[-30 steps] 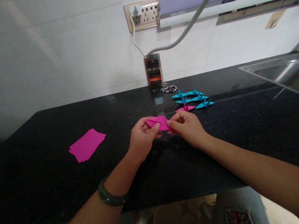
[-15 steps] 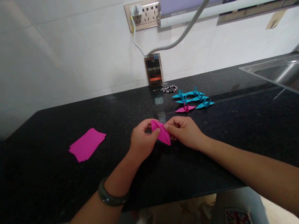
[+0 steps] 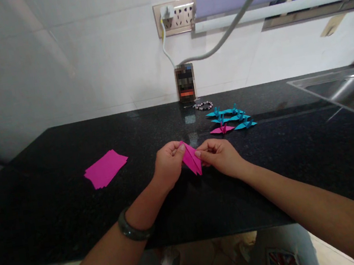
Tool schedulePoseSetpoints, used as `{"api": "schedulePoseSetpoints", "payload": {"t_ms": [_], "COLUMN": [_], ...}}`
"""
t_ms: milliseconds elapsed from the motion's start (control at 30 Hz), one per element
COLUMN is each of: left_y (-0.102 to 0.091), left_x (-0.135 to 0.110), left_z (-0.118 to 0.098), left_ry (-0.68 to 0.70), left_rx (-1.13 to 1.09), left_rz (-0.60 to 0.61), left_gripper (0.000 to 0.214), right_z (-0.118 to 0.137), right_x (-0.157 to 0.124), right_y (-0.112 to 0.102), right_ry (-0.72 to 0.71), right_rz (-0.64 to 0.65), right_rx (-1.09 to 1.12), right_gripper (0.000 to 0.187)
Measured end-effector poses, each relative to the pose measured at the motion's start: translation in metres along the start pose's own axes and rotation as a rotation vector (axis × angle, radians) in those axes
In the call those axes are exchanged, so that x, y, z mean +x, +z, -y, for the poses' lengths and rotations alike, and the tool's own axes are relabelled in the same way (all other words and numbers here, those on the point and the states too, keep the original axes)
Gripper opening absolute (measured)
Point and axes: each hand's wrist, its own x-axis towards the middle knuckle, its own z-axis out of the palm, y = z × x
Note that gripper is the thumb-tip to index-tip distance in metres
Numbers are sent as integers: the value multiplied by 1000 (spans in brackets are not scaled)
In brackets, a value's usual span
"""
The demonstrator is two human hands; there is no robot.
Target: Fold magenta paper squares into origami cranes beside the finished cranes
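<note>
**Folded pink paper held between both hands above the surface**

The folded paper point(image 3: 191, 160) runs diagonally, its tip pointing down toward the near edge. The left hand point(image 3: 168, 165) pinches its upper end; the right hand point(image 3: 218, 156) is closed on its right edge. Bare dark surface point(image 3: 42, 216) lies around; the pink sheet stack point(image 3: 106, 168) sits well left, the paper cranes point(image 3: 230, 119) behind.
</note>
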Motion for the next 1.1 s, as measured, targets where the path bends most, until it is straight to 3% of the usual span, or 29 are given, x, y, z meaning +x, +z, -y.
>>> {"api": "schedulePoseSetpoints", "payload": {"t_ms": [333,867,967,1100], "left_y": [1,5,6,8], "left_x": [-3,-6,-6,-7], "left_z": [2,-2,-3,-4], "left_ry": [75,108,68,-141], "left_rx": [153,233,111,-168], "left_rz": [69,-17,-11,108], "left_gripper": [18,20,22,40], "right_z": [2,4,5,4], "right_x": [-1,-1,0,2], "right_y": [1,3,1,-2], "right_ry": [27,149,141,103], "right_rz": [-22,10,-26,-120], "right_rx": [73,251,249,262], "right_gripper": [18,23,23,24]}}
